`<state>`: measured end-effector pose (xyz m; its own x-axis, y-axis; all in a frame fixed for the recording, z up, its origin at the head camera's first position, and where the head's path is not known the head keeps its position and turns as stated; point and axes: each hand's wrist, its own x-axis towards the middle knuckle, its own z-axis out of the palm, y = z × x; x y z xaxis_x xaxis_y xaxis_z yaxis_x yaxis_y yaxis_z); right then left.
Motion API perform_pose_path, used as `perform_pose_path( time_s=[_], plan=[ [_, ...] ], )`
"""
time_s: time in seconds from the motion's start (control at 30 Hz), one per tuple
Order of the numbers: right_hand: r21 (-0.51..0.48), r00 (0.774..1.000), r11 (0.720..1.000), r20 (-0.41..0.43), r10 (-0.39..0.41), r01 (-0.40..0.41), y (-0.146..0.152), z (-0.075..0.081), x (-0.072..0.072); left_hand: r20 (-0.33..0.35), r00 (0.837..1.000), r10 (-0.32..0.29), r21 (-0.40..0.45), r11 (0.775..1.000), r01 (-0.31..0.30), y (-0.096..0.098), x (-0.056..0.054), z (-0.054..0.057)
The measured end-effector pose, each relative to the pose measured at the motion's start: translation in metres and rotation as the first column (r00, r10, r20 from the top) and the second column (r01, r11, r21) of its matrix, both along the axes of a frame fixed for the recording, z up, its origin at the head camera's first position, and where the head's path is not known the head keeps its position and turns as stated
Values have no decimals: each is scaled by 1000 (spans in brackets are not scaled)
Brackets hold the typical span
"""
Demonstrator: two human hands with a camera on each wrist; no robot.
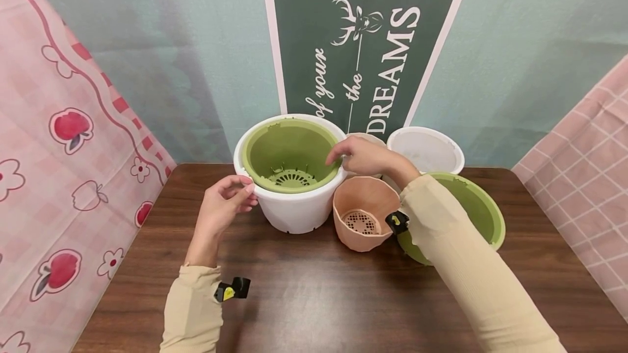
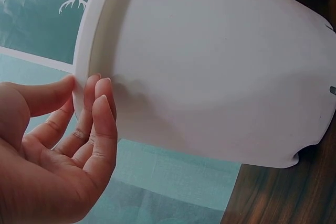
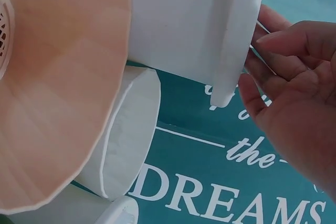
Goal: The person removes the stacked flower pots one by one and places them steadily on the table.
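Note:
A large white plastic pot (image 1: 294, 214) stands upright on the table, with a green slotted-bottom pot (image 1: 267, 151) nested inside it. My left hand (image 1: 227, 200) pinches the white pot's left rim. In the left wrist view, the thumb (image 2: 50, 94) is on the rim and the fingertips lie along the outer wall below it. Over the right rim reaches my right hand (image 1: 360, 156), one finger pointing down into the green pot. The right wrist view shows that hand's fingers (image 3: 273, 72) loosely bent close to the white rim (image 3: 239, 35), with nothing between them.
A peach pot (image 1: 365, 238) with a grid bottom stands right of the white pot. Behind it is a pale pot (image 3: 131, 129). A white round pot (image 1: 427, 148) and a tilted green pot (image 1: 495, 222) sit farther right, the latter partly under my right sleeve. Curtains surround the wooden table (image 1: 314, 304).

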<state>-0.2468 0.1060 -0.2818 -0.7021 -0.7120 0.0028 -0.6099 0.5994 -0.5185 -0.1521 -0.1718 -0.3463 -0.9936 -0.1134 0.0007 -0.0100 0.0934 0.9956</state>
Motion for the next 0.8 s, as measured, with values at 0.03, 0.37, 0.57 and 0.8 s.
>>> perform_pose_path(
  time_s=[0.03, 0.37, 0.57, 0.8],
  plan=[
    [-3, 1000, 1000, 15, -1, 1, 0, 0, 0, 0, 1000, -1, -1, 1000, 1, 0, 0, 0],
    [-41, 992, 999, 126, -15, 20, -2, -7, -2, 1, 1000, 4, 13, 1000, -4, 1, -1, 0],
    [-26, 988, 999, 152, -32, 37, -3, -8, -3, -5, 1000, -1, 20, 1000, 1, 1, 0, 0],
    [-18, 988, 999, 150, -28, 31, -3, -8, -3, 0, 1000, 7, 9, 1000, -7, 1, -1, 1]
  ],
)
